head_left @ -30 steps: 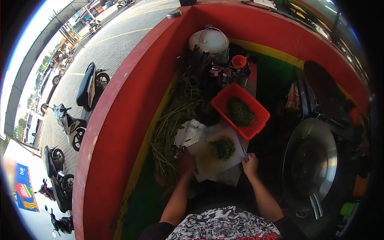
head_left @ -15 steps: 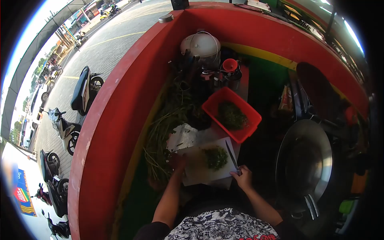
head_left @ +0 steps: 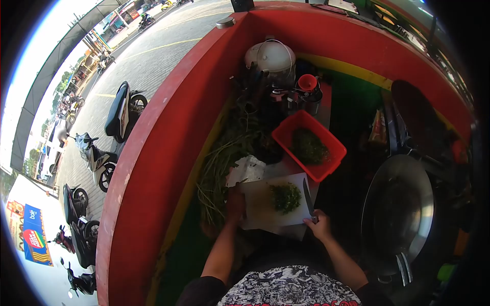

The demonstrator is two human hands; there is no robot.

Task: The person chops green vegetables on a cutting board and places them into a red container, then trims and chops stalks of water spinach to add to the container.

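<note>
A white cutting board (head_left: 260, 214) bears a small heap of chopped green leaves (head_left: 285, 198). My left hand (head_left: 235, 205) is at the board's left edge and appears to grip it; its fingers are dark and slightly blurred. At the lower right corner, my right hand (head_left: 320, 224) closes around the handle of a knife (head_left: 308, 197), whose dark blade lies along the board's right edge. Just beyond the board, a red plastic basin (head_left: 334, 166) contains more chopped greens (head_left: 309, 146). Long green stalks (head_left: 214, 178) are piled to the left, beside a crumpled whitish sheet (head_left: 246, 170).
A large wok (head_left: 393, 209) stands at the right. Behind the basin are a lidded pot (head_left: 270, 56) and a red funnel-shaped item (head_left: 308, 82). A red low wall (head_left: 153, 143) borders the left side, with parked motorbikes (head_left: 94, 158) outside it.
The view has shifted, so the scene sits farther right. My left hand, near the board's left side before, is now against its edge. The knife remains in my right hand.
</note>
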